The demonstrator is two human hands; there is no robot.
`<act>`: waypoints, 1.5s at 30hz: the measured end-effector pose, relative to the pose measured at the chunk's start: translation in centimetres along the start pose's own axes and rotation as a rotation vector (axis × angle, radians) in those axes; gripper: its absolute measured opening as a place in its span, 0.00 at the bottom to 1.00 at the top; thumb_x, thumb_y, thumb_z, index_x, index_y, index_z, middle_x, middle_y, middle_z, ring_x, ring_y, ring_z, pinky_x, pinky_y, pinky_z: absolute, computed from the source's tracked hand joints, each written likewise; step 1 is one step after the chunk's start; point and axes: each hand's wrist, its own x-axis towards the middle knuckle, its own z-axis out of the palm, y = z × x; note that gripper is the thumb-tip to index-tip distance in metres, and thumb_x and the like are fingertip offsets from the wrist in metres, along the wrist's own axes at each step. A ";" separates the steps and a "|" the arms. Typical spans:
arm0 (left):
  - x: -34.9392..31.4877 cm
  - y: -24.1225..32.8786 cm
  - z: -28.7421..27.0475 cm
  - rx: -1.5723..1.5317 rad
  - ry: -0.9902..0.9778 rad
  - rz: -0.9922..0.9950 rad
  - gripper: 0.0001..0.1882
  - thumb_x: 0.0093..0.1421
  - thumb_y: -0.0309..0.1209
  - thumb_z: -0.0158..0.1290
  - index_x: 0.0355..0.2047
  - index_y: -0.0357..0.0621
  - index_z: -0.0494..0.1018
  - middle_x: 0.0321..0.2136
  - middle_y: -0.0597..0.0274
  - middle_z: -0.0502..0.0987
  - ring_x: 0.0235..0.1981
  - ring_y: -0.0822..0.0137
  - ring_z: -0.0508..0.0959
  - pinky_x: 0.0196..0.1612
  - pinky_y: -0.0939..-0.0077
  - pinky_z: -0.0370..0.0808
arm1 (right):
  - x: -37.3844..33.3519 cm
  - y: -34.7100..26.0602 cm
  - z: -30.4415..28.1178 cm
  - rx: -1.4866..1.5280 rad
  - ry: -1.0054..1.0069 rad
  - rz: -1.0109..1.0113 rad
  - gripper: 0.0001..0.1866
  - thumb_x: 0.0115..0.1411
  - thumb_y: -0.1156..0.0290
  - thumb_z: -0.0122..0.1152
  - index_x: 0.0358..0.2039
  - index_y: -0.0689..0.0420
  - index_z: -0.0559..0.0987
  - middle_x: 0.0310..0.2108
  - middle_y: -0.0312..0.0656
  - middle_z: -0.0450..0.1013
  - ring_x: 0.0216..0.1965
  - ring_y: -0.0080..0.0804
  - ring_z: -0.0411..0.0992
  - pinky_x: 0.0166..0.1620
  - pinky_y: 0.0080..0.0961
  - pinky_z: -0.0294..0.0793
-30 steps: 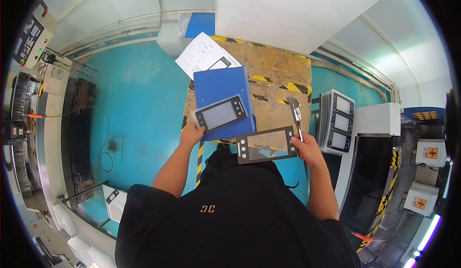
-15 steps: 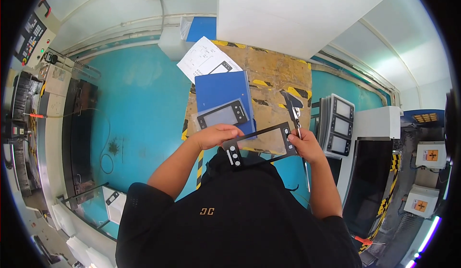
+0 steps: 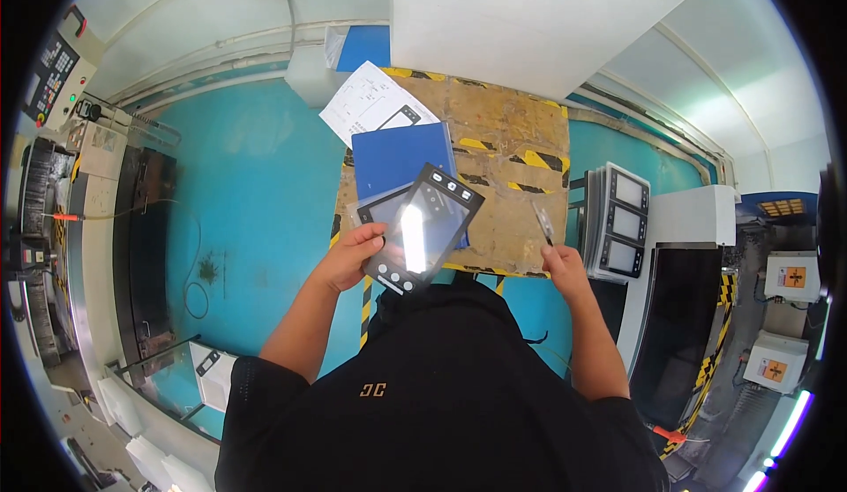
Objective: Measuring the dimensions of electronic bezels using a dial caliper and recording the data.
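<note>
My left hand grips one long edge of a glass panel with a black printed border and cut-outs at both ends. The panel is tilted above the table, and a bright reflection runs down its middle. My right hand is closed around a slim tool with a silvery end and a dark grip; its exact kind is unclear. Below the held panel lies a blue folder. A second black-bordered panel rests on it, mostly covered by the first.
A worn wooden table with yellow-black tape carries printed drawing sheets beyond the folder. Several similar panels stand in a rack on the right. A machine control panel is at far left; a large white box stands beyond the table.
My right hand has let go of the panel and moved slightly right, keeping the tool. My left hand has turned the panel more upright and shifted it left over the folder.
</note>
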 end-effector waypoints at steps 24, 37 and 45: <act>-0.1 0.9 2.2 -0.074 0.102 0.124 0.12 0.67 0.25 0.48 0.49 0.38 0.73 0.42 0.50 0.80 0.39 0.58 0.83 0.45 0.63 0.81 | -4.3 -1.0 -0.8 -0.461 0.157 0.078 0.23 0.54 0.57 0.64 0.49 0.54 0.78 0.33 0.50 0.80 0.37 0.49 0.79 0.40 0.39 0.77; 1.7 0.4 4.6 0.031 0.007 0.128 0.13 0.68 0.27 0.48 0.50 0.35 0.72 0.42 0.50 0.81 0.39 0.61 0.82 0.44 0.67 0.79 | -1.0 -10.6 2.6 -0.569 0.162 -0.242 0.22 0.56 0.56 0.61 0.49 0.51 0.77 0.34 0.48 0.79 0.37 0.50 0.77 0.39 0.43 0.76; 1.2 0.2 3.5 0.037 0.045 0.183 0.12 0.67 0.24 0.48 0.48 0.35 0.73 0.40 0.49 0.81 0.38 0.61 0.82 0.45 0.69 0.78 | -1.0 -14.5 3.1 -0.556 0.204 -0.463 0.22 0.52 0.59 0.67 0.48 0.51 0.78 0.31 0.47 0.78 0.34 0.49 0.77 0.35 0.42 0.76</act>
